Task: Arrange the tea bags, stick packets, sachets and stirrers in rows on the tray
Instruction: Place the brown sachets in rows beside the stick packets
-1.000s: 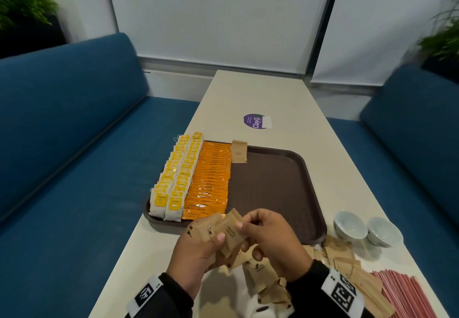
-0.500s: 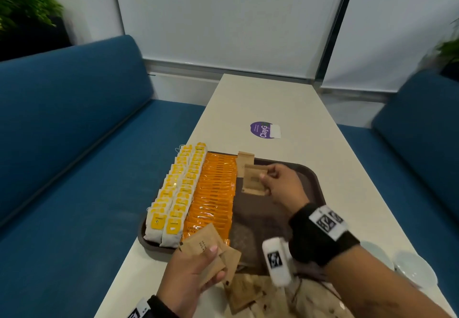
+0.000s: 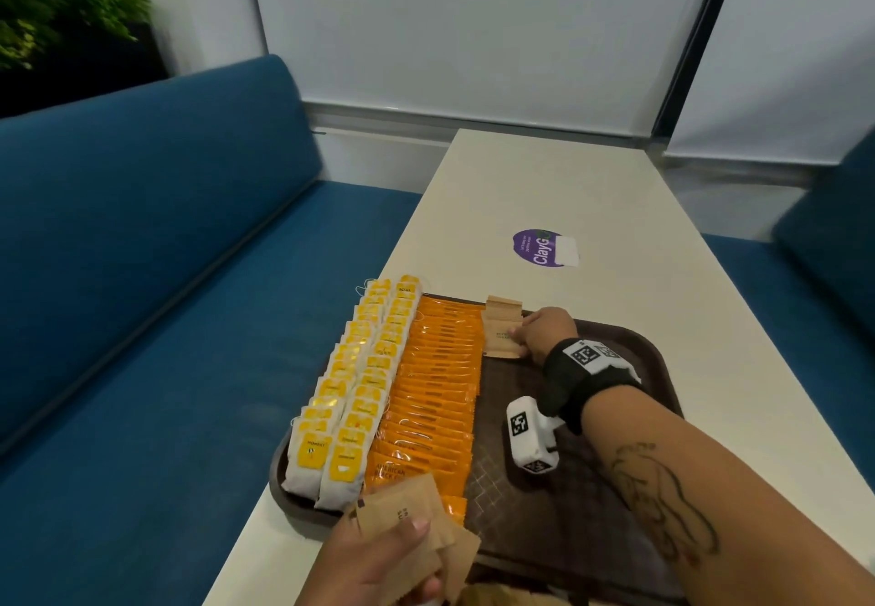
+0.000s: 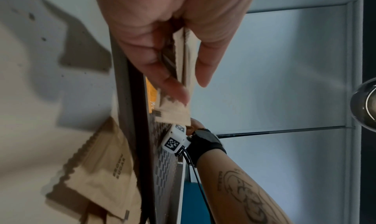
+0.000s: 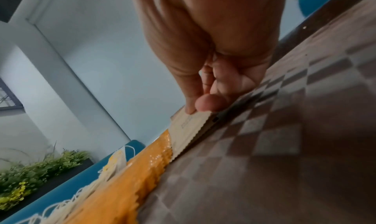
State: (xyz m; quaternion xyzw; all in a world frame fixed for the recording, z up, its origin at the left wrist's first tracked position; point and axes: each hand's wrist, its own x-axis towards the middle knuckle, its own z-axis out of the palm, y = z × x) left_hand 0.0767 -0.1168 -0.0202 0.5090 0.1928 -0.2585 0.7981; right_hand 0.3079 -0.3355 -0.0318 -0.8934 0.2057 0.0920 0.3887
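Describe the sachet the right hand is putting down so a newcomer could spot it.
Start at the brown tray, then its far end, right of the orange packets. The sachet is plain brown paper under the right hand, overlapping another brown sachet behind it.

Right hand (image 5: 211, 53) pinches a brown sachet (image 5: 190, 126) flat against the checkered tray (image 5: 264, 163), orange packets (image 5: 130, 179) at 7 o'clock, plant (image 5: 36, 171) further out that way.
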